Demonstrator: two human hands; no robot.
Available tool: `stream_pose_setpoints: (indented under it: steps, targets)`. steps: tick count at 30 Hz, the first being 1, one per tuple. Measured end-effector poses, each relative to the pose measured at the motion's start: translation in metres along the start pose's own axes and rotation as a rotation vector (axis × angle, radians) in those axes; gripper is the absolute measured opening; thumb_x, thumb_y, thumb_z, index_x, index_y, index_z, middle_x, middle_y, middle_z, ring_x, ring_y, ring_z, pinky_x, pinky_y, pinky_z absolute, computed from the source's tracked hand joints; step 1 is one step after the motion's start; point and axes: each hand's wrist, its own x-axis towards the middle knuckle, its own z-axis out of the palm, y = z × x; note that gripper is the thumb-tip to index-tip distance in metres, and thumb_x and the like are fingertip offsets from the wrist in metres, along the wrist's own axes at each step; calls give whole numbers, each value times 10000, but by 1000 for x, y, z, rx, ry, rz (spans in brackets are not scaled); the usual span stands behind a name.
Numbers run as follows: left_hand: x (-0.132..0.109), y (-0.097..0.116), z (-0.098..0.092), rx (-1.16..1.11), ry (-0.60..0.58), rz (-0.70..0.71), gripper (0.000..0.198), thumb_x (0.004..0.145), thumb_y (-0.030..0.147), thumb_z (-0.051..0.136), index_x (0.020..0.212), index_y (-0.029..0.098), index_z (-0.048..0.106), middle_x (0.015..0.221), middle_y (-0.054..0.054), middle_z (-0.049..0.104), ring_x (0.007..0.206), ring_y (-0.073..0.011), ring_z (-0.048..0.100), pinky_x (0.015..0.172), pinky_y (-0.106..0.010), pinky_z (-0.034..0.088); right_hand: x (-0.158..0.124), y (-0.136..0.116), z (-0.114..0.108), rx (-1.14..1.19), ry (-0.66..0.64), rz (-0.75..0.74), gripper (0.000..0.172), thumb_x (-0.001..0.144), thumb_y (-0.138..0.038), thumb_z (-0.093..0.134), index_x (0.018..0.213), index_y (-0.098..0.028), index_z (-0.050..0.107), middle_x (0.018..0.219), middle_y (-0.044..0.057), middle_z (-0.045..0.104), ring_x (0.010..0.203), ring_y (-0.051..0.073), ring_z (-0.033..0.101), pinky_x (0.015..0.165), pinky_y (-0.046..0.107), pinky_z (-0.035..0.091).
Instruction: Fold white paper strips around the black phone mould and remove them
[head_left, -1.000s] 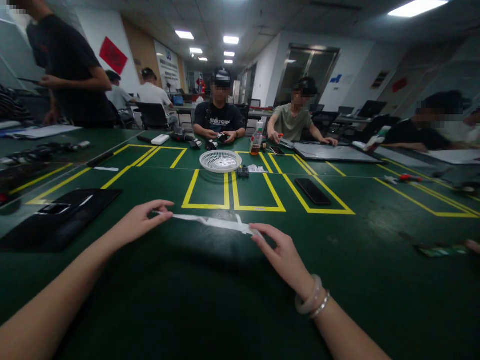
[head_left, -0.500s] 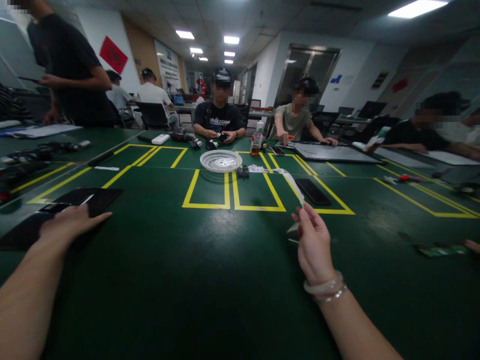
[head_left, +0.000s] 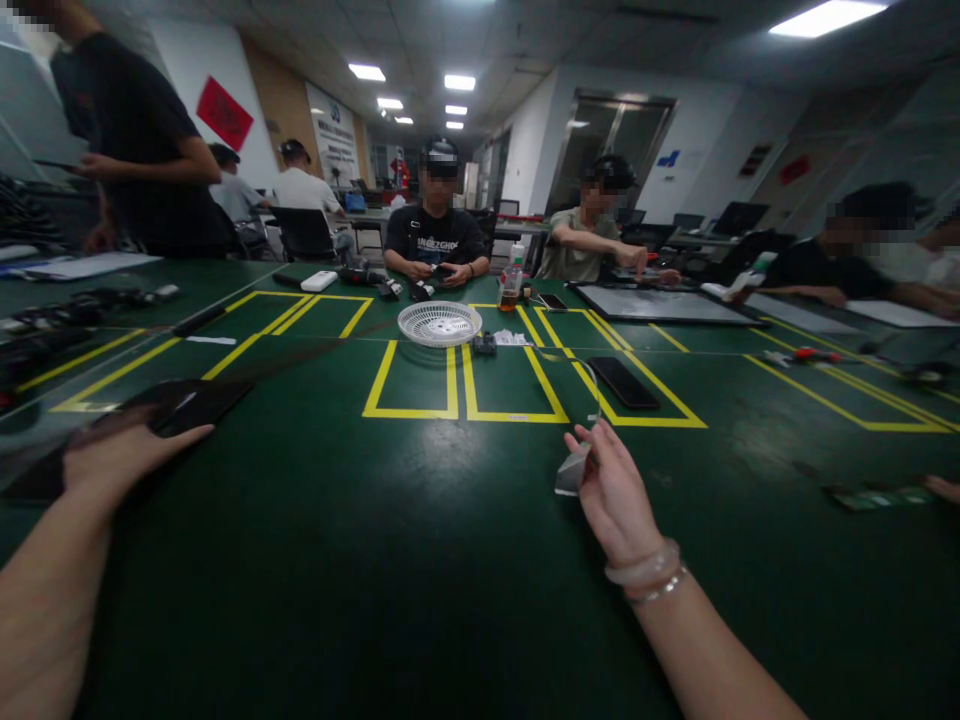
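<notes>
My right hand [head_left: 613,490] is raised over the green table [head_left: 420,560], fingers pinched on a thin white strip [head_left: 574,468]; the strip's short end hangs by my thumb and a thin blurred part curves up and away toward the far side. A pale bangle and a thin bracelet sit on that wrist. My left hand [head_left: 124,455] lies flat, fingers stretched out, on the near edge of a black flat device [head_left: 187,402] at the left of the table.
Yellow tape boxes [head_left: 412,385] mark the table ahead. A white fan grille [head_left: 439,323] and a small black part [head_left: 484,345] lie beyond them, a black phone [head_left: 622,382] to the right. Several seated people work across the table; one person stands at far left.
A second ago both hands stretched the white strip between them. My left hand let go and moved left onto the black device. My right hand kept the strip and has drawn it nearer.
</notes>
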Motion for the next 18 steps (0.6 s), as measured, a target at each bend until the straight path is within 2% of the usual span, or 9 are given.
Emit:
stream_pose_setpoints:
  steps: [2,3,4,5,7,10,13,15,18]
  targets:
    - [8,4,6,105,157,-251,558,735,685,558,916,186,731,848,-59,734,1357,-461,327,986,-621,267,1,1,-1,2,-16,5,177,864,-237,699,1032,-229,644,943,-25,694,960,114,691,996,291,532]
    - [15,11,9,156,218,-368,654,677,723,604,991,161,724,889,-69,731,1295,-478,404,967,-609,303,1,1,-2,-3,-26,6,174,863,-249,702,1027,-229,646,951,-20,695,976,121,688,1006,304,530]
    - [22,23,13,189,249,-441,775,621,759,629,1068,131,709,958,-84,724,1226,-477,475,951,-585,337,2,2,-3,-13,-38,7,176,862,-265,702,1026,-231,646,963,-13,697,992,131,688,1015,323,528]
    - [31,38,18,199,247,-455,878,584,789,631,1129,103,690,1037,-103,708,1165,-460,528,940,-558,365,3,3,-5,-26,-51,10,180,863,-284,700,1027,-234,645,978,-5,699,1006,143,688,1026,346,524]
    - [49,78,28,155,181,-323,932,610,815,594,1172,77,677,1167,-135,658,1106,-406,577,948,-512,389,6,5,-8,-61,-85,-3,185,867,-321,693,1025,-240,640,994,6,701,1037,162,685,1051,384,508]
    - [66,148,43,80,27,-94,721,743,741,630,1200,186,686,1287,-121,595,1175,-371,544,1030,-557,358,9,7,-11,-105,-123,-43,202,855,-364,699,1007,-248,635,989,12,698,1064,186,679,1067,429,496]
    - [68,207,60,-24,-89,79,598,746,647,739,1209,273,685,1348,-94,554,1246,-368,500,1115,-629,254,9,8,-12,-115,-136,-55,228,839,-387,713,1006,-254,633,988,13,699,1068,201,678,1055,453,505]
    - [64,236,71,-90,-136,178,564,734,573,797,1214,300,681,1380,-78,529,1277,-353,479,1148,-626,210,9,8,-12,-99,-131,-48,238,836,-386,717,1015,-254,631,988,9,700,1058,193,682,1052,437,506]
    - [58,264,84,-137,-178,268,567,706,503,854,1212,315,679,1398,-77,516,1297,-341,465,1155,-621,211,7,9,-9,-62,-113,-27,245,834,-372,719,1032,-257,631,991,-1,705,1028,175,692,1041,401,511]
